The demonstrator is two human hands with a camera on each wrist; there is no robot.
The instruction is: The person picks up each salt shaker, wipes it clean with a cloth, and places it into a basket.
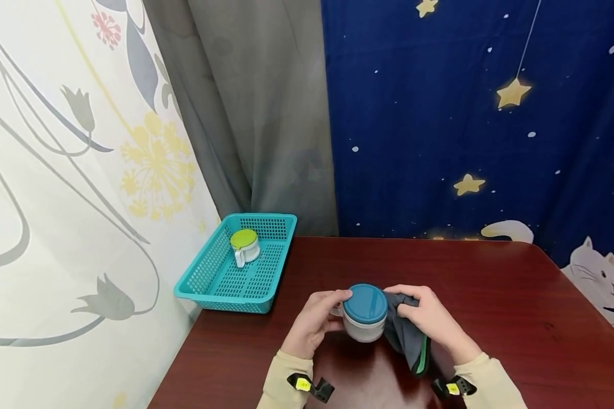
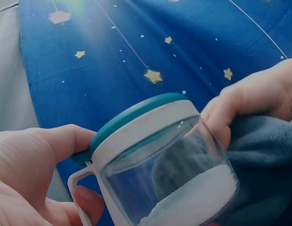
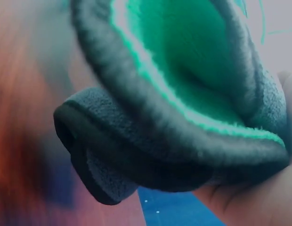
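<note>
A clear seasoning jar with a blue lid and a white handle is held above the table by my left hand. In the left wrist view the left thumb presses the lid's edge and a finger passes through the handle. White grains lie tilted at the bottom of the jar. My right hand grips a grey cloth with a green inner side, and the cloth touches the jar's right side. Close up, the folded cloth covers most of the right wrist view, hiding the jar there.
A turquoise plastic basket stands at the table's back left corner. Inside it sits another jar with a lime green lid and white handle. The dark red table reaches back to the star-patterned blue curtain.
</note>
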